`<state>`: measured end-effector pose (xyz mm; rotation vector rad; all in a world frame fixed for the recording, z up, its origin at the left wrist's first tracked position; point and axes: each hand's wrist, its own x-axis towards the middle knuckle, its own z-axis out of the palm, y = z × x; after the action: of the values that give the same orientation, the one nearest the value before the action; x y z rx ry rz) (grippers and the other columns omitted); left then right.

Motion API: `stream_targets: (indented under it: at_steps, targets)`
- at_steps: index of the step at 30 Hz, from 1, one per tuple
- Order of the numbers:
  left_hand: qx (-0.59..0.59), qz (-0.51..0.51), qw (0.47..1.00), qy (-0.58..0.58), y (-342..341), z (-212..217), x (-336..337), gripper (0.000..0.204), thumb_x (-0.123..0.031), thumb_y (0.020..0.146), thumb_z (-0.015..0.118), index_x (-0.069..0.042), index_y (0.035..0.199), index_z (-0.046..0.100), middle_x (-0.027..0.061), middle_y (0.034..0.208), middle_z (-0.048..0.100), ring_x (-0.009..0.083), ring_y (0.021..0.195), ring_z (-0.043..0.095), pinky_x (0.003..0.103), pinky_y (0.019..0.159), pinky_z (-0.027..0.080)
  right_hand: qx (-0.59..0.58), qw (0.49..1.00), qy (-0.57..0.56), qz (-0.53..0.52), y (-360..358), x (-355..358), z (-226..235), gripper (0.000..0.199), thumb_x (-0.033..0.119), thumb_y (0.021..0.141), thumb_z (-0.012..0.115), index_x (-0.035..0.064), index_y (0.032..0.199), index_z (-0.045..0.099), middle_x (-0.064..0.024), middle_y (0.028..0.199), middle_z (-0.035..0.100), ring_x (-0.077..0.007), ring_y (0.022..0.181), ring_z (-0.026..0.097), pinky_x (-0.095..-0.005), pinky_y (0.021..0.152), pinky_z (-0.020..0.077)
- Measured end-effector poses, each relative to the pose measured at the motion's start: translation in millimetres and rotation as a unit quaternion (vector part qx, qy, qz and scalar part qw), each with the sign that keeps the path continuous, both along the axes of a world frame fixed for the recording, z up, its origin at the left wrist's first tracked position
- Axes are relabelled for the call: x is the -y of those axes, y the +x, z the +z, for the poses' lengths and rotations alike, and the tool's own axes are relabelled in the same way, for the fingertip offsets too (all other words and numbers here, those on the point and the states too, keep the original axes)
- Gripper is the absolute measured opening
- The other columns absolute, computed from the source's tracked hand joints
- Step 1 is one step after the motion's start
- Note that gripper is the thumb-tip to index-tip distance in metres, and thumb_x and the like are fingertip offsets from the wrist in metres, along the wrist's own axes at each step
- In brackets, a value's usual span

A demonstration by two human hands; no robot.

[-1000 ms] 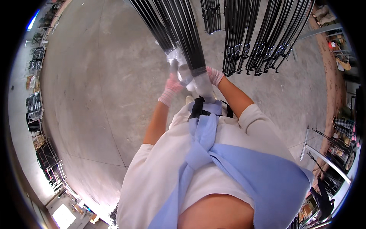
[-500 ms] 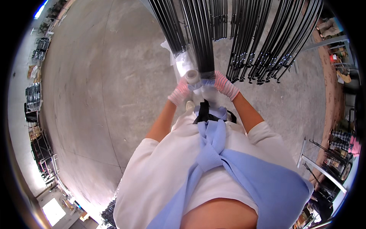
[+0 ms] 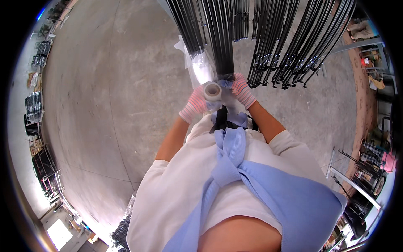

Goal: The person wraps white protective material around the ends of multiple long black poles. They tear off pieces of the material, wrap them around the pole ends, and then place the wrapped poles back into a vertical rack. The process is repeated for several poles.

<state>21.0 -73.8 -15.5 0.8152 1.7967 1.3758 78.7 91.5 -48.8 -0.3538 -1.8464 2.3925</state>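
the left hand (image 3: 194, 105), in a white glove with pink stripes, holds a roll of clear tape (image 3: 212, 91) up in front of the chest, its fingers curled around the roll's left side so that the hollow core faces the camera. the right hand (image 3: 242, 90), gloved the same way, is just beside the roll on its right and is pressed against the lower end of a bundle of long black rods (image 3: 221, 42); its fingers are wrapped on the bundle end, though how far they close around it cannot be told from this angle. the roll sits directly below the bundle's end, touching or very nearly touching it, between the two hands. a sheet of clear plastic wrap (image 3: 197, 63) hangs along the left side of the bundle, just above the left hand. more black rods (image 3: 289, 46) hang in separate groups to the right, well apart from the hands, their lower ends lined up in rows. under everything lies a bare grey concrete floor (image 3: 105, 105). the person wears a white shirt with a light blue sweater (image 3: 235, 168) knotted across the chest. metal racks (image 3: 352, 176) stand at the right edge, and dark stacked goods (image 3: 37, 109) line the far left.
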Motion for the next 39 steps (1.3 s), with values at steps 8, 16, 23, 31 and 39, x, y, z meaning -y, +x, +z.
stream_targets:
  at_steps: [8, 16, 23, 31, 39]
  targets:
    - [0.041, -0.050, 0.997, 0.039, -1.0, 24.4, -2.6, 0.040, -0.014, 0.058, 0.073, -0.005, 0.092, 0.053, -0.0001, 0.089, 0.055, 0.0077, 0.079, 0.049, 0.024, 0.075, 0.041, -0.001, 0.993, -0.113, -0.019, -2.5, 5.7, 3.0, 0.016, 0.006, 0.066, 0.065, -0.0008, 0.080, 0.062, -0.0049, 0.074, 0.062, -0.0102, 0.068, 0.056, -0.0242, 0.065, 0.0459]
    - [0.128, -0.161, 0.977, 0.063, 36.6, 23.8, -19.8, 0.036, -0.013, 0.065, 0.063, -0.001, 0.096, 0.051, 0.0025, 0.089, 0.056, 0.0104, 0.079, 0.052, 0.023, 0.073, 0.042, 0.026, 0.993, -0.114, -0.019, -40.0, 32.0, -25.5, 0.019, 0.004, 0.062, 0.068, -0.0014, 0.079, 0.061, -0.0054, 0.071, 0.060, -0.0106, 0.063, 0.054, -0.0263, 0.058, 0.0470]
    - [0.249, -0.031, 0.958, 0.140, -1.3, 50.3, 27.2, 0.055, -0.023, 0.050, 0.066, 0.001, 0.097, 0.050, 0.0108, 0.093, 0.056, 0.0196, 0.084, 0.054, 0.030, 0.075, 0.043, 0.047, 0.968, -0.217, 0.114, -31.3, -5.6, 6.6, 0.026, 0.000, 0.066, 0.064, -0.0014, 0.091, 0.058, -0.0071, 0.087, 0.060, -0.0156, 0.078, 0.058, -0.0275, 0.071, 0.0464]
    - [0.197, 0.041, 0.958, 0.205, -0.3, -6.1, 28.1, 0.056, -0.020, 0.056, 0.061, 0.001, 0.105, 0.048, 0.0078, 0.100, 0.053, 0.0165, 0.088, 0.052, 0.030, 0.078, 0.041, 0.011, 0.976, -0.208, 0.067, -45.8, -1.5, 36.2, 0.023, 0.010, 0.071, 0.064, 0.0014, 0.092, 0.056, -0.0060, 0.081, 0.060, -0.0149, 0.073, 0.058, -0.0265, 0.068, 0.0457]
    - [0.255, 0.131, 0.934, 0.216, -26.4, -32.6, 4.7, 0.054, -0.012, 0.058, 0.064, -0.001, 0.108, 0.045, 0.0085, 0.101, 0.052, 0.0198, 0.093, 0.050, 0.033, 0.081, 0.040, -0.016, 0.999, -0.037, 0.010, -87.2, 13.6, 11.8, 0.022, 0.013, 0.072, 0.063, 0.0019, 0.091, 0.059, -0.0041, 0.080, 0.060, -0.0108, 0.072, 0.055, -0.0247, 0.067, 0.0441]
